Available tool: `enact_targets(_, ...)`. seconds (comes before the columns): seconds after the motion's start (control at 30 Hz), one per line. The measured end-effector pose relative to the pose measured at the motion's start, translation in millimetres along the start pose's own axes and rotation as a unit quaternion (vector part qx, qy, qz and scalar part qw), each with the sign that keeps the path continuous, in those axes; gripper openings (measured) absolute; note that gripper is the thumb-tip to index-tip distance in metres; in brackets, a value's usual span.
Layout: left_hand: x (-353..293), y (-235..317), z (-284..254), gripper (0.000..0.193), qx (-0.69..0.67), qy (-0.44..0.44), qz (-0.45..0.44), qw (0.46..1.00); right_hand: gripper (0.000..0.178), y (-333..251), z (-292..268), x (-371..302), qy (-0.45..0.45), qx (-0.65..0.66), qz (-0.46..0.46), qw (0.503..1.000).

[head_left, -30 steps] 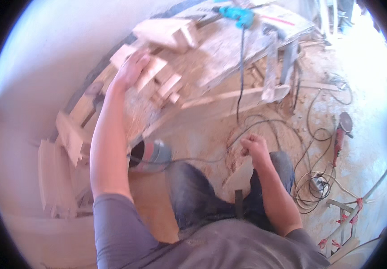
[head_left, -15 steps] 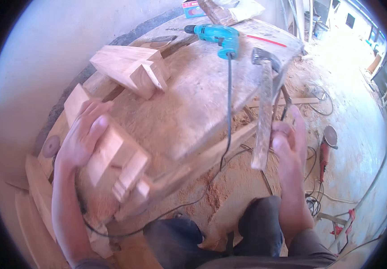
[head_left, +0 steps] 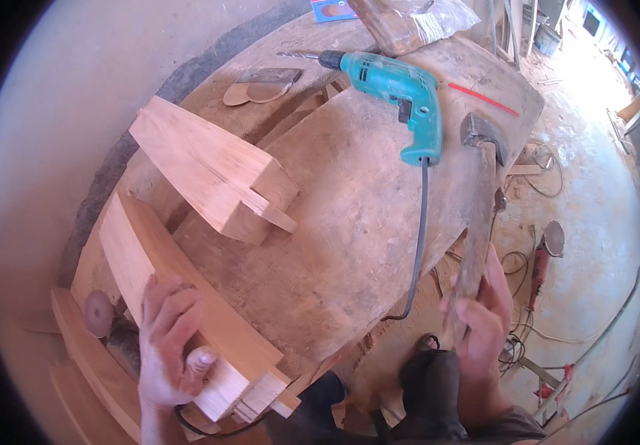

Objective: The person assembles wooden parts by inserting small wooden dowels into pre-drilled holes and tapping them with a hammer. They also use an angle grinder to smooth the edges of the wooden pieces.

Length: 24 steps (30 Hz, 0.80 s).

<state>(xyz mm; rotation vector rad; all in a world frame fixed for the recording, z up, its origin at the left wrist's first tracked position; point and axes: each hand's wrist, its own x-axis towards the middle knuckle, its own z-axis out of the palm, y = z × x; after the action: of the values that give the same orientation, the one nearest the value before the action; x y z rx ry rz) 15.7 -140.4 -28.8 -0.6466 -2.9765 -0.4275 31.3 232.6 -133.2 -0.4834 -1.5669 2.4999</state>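
My left hand (head_left: pixel 171 345) is curled over a squared wooden block (head_left: pixel 208 304) at the near left, its thumb beside the near end, where stepped tenons are cut. My right hand (head_left: pixel 487 315) closes round the lower handle of a hammer (head_left: pixel 477 222). The dark hammer head (head_left: pixel 483 135) is over the right edge of the worktable (head_left: pixel 320 245). A second shaped wooden block (head_left: pixel 208 167), with a tenon at its near end, lies farther up the table.
A teal power drill (head_left: pixel 394 85) lies at the back, its cord trailing over the front edge. Beyond it are a red strip (head_left: pixel 483 99) and a plastic bag (head_left: pixel 431 22). Sanding discs (head_left: pixel 264 89) lie at the back left. An angle grinder (head_left: pixel 542 259) and cables are on the dusty floor.
My view has shifted, so the table shows lower and larger. My right hand has come from beside the hammer onto its handle. My left hand has stayed on the near block, closer to its tenoned end.
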Motion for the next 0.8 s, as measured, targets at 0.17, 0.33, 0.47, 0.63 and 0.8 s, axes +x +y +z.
enact_targets(0.17, -6, 1, -1, 0.059, 0.011, 0.084, -0.080, 0.993, 0.087, -31, 21, 42, 0.009, -0.039, 0.010, 0.999)
enact_targets(0.33, -3, -12, 2, 0.076, 0.041, 0.094, -0.242, 0.965, 0.085, -44, 30, 74, 0.037, -0.094, 0.049, 0.994)
enact_targets(0.47, 1, -18, 6, 0.098, 0.094, 0.107, -0.399, 0.906, 0.081, -48, 35, 90, 0.065, -0.369, 0.093, 0.922)
enact_targets(0.63, 28, -22, -4, 0.102, -0.035, 0.102, -0.536, 0.837, 0.091, -57, 50, 88, 0.041, -0.656, 0.080, 0.749)
enact_targets(0.8, 42, -18, -12, 0.103, -0.075, 0.142, -0.557, 0.815, 0.095, -54, 47, 92, 0.044, -0.627, 0.113, 0.769)
